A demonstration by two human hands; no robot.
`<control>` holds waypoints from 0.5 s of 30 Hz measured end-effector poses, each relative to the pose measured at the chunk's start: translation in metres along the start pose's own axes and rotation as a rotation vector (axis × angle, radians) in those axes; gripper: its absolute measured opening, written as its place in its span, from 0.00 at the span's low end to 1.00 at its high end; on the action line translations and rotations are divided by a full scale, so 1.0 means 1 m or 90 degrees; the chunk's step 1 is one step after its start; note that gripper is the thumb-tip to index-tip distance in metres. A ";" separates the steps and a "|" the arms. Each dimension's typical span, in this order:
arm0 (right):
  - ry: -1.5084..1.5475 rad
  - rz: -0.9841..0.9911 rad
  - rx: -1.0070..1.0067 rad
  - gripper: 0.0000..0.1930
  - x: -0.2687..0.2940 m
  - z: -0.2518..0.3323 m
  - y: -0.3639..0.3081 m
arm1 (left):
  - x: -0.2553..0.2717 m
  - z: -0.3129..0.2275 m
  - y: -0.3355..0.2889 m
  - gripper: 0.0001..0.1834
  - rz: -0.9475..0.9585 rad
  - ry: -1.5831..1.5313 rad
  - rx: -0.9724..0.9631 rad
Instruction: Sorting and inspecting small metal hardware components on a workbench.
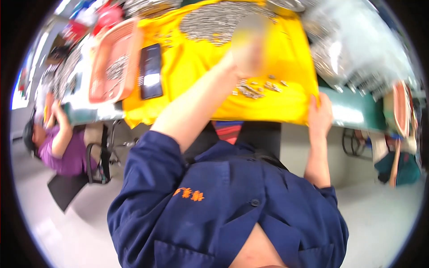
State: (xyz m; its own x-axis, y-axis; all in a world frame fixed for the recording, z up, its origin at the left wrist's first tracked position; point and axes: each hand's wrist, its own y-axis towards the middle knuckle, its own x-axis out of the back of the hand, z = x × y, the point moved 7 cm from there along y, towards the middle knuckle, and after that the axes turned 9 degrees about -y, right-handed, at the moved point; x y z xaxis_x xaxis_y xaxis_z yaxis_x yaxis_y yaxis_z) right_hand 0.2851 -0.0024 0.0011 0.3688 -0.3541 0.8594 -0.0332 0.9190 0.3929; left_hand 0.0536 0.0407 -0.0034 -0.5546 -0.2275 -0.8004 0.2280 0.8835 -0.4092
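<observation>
yellow cloth [286, 53], soft and lightly creased, is draped over a smooth, glossy green tabletop [353, 105], its front edge falling in small waves. on its far part lies a broad heap of small metal pieces [208, 22], silvery, short and packed close together, with a few strays on the fabric at its left. a smaller cluster of metal pieces [250, 91] sits loosely near the front edge.

the left hand [249, 56] is over the cloth, between these 2 groups in the view, and badly blurred; whether its fingers are open or closed, and whether they hold anything, i cannot tell. the right hand [321, 114] is at the cloth's right front corner, fingers closed on the fabric's edge.

left of the heap, a flat, dark, glassy phone [151, 71] with rounded corners lies on the cloth. just beside it stands a salmon-pink plastic basket [94, 87], oblong with raised walls, with a small pile of metal bits [117, 68] inside. at the far edge a shallow, shiny metal dish [288, 4] is partly cut off. to the right, clear, crinkled plastic bags [357, 42] lie bunched, with silvery pieces showing in or under them. farther right is another pinkish tray [402, 109], its contents too distorted to read.
</observation>
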 end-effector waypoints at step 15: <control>-0.021 -0.001 0.032 0.08 0.007 -0.001 -0.003 | 0.158 -0.294 -0.193 0.15 -0.292 0.257 -0.532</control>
State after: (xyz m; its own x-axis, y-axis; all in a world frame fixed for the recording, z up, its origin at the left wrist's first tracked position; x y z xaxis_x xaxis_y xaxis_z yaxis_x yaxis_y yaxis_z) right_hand 0.2890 -0.0075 0.0058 0.3375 -0.3623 0.8688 -0.0793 0.9087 0.4098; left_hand -0.3135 -0.0454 0.0780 -0.7104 -0.5956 -0.3748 -0.6155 0.7841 -0.0794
